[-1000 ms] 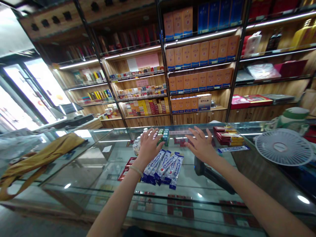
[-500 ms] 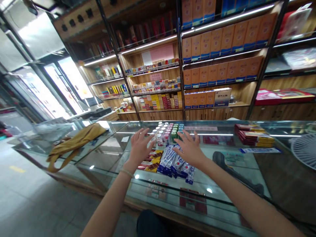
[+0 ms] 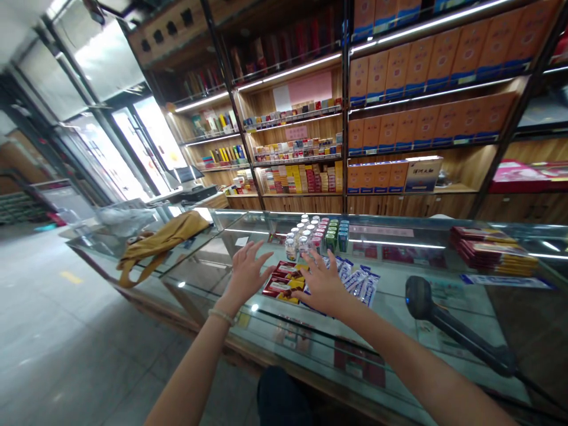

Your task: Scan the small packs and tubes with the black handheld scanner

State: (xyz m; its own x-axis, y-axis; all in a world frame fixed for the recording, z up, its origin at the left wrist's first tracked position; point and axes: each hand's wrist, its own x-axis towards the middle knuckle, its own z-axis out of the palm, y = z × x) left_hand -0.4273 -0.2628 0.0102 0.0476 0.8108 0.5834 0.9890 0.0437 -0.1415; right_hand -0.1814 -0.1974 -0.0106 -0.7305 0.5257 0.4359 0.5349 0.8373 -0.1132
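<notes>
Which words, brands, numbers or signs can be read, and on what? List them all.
"洋河大曲", last character unsure: white-and-blue box on the shelf.
Too blurred to read: blue-and-white packets, red-and-yellow packets.
Too small to read: orange boxes, small containers, pink shelf sign, long pink strip.

The far side is being lined by wooden shelving (image 3: 473,163), divided by black uprights (image 3: 345,136). It is being lit by white light strips (image 3: 288,72); closed cabinet doors (image 3: 306,204) are being carried beneath. Daylight is being admitted through windows (image 3: 160,133) at left. The grey floor (image 3: 89,337) is being marked by a yellow strip (image 3: 71,277) and bordered by a glass-topped desk (image 3: 390,284).
</notes>
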